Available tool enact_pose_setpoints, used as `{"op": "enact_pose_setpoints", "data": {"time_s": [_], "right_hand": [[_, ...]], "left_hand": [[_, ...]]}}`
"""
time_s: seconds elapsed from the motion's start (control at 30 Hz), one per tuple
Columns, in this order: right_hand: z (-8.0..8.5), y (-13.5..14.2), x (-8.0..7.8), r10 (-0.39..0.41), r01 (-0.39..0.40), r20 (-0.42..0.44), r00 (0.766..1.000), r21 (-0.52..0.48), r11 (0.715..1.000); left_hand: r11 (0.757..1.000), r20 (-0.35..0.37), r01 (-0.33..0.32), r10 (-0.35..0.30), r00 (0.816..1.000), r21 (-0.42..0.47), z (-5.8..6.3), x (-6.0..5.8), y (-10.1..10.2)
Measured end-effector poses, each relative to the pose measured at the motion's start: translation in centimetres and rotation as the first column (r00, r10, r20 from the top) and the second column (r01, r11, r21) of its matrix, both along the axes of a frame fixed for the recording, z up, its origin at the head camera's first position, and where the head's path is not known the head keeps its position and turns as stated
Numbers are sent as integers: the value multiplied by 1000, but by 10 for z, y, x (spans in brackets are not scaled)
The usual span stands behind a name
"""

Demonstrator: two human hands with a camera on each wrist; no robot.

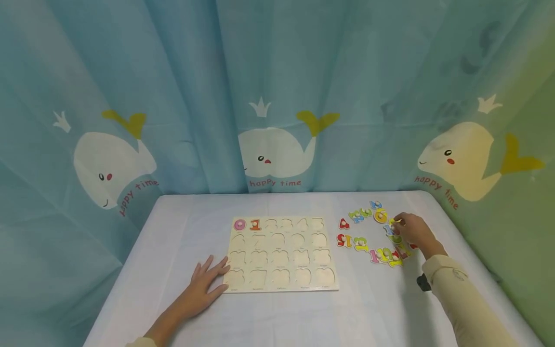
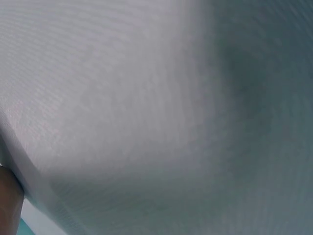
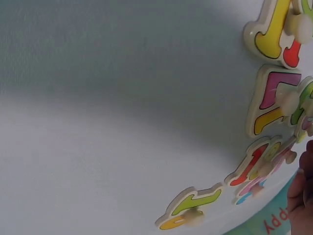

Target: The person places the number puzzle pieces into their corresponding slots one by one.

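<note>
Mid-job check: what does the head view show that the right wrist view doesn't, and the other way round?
Only the head view shows the cream rectangular board with cut recesses, the left grip at its left edge, and the white cartoon whales on the blue curtain.

Only the right wrist view shows the colourful knobbed number pieces close enough to make out their pale thickness.

Both share those pieces, the right grip, the white table surface and some curtain with red lettering.

Pale, finely woven cloth [image 2: 122, 98] fills most of the view, brightest towards the upper left, with a blurry grey-green shadow [image 2: 274, 122] down the right side and along the bottom; part of the left hand [image 2: 9, 203] shows at the lower left edge, beside a sliver of teal [image 2: 23, 228]
</note>
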State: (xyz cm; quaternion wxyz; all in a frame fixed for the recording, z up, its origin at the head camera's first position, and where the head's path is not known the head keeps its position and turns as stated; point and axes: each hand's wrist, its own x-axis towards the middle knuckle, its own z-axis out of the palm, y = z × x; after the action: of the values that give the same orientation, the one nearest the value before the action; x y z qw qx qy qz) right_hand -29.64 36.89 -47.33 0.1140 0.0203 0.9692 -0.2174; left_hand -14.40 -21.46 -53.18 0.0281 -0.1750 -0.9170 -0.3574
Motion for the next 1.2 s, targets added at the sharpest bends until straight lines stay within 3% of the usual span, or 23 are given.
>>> {"op": "enact_pose_setpoints", "data": {"time_s": [0.13,0.23,0.4,0.5,0.7,0.9,1.1,1.2], "right_hand": [[-1,-1,-3,-45,43,-51,998,-32,999],[-2,-9,-7,-77,67,-137,988,-78,995],[-3,-26,-17,-185,125,-293,938,-213,969],[-6,-31,-23,-239,147,-338,910,-277,949],[-14,-40,-40,-295,199,-288,911,-318,927],[-28,-44,-48,-293,234,-205,934,-267,935],[-35,-43,-52,-328,259,-266,907,-261,930],[-35,-43,-55,-325,254,-270,906,-268,929]], "left_hand": [[1000,-10,7,-7,1000,2,3,1,1],[1000,-6,5,-5,1000,2,5,0,1],[1000,1,1,-1,1000,13,4,-1,0],[1000,29,-6,5,1000,10,2,0,1],[1000,63,-19,18,998,6,1,-1,1],[998,32,-45,44,999,37,-2,4,0],[998,-4,-14,14,1000,56,-3,2,3],[997,-29,-16,19,999,77,-3,1,4]]}}
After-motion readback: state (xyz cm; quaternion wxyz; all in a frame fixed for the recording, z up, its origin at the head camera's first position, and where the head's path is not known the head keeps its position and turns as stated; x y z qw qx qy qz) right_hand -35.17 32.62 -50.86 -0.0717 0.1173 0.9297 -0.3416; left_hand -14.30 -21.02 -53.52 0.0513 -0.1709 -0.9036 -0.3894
